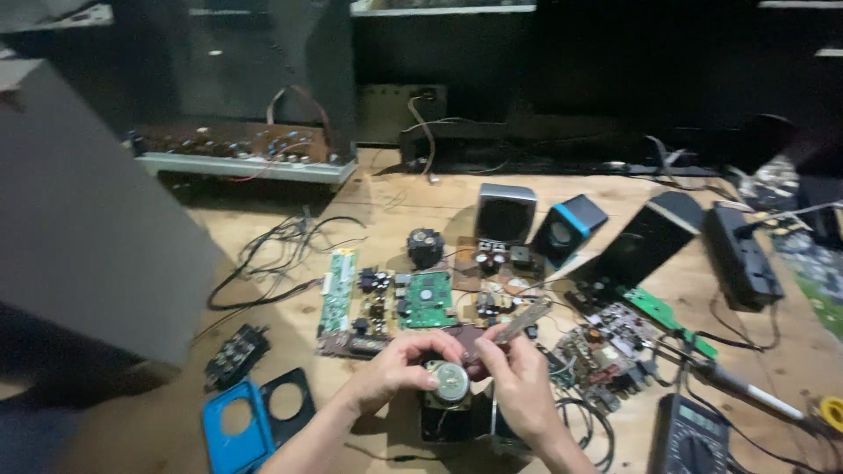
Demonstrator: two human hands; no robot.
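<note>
My left hand (399,369) holds a small round speaker driver (450,384) with a shiny metal magnet, over a dark speaker housing (452,421) on the wooden table (263,219). My right hand (518,377) touches the driver from the right and grips a slim metal tool (522,320) that points up and right. Just beyond the hands lie a green circuit board (426,300) and a brownish board with capacitors (373,303).
A blue speaker front panel (235,426) lies at lower left. Small speakers (505,212), (569,226) stand behind the boards. A multimeter (689,439), soldering iron (746,391), black wires (263,263) and a large grey panel (79,219) surround the work spot.
</note>
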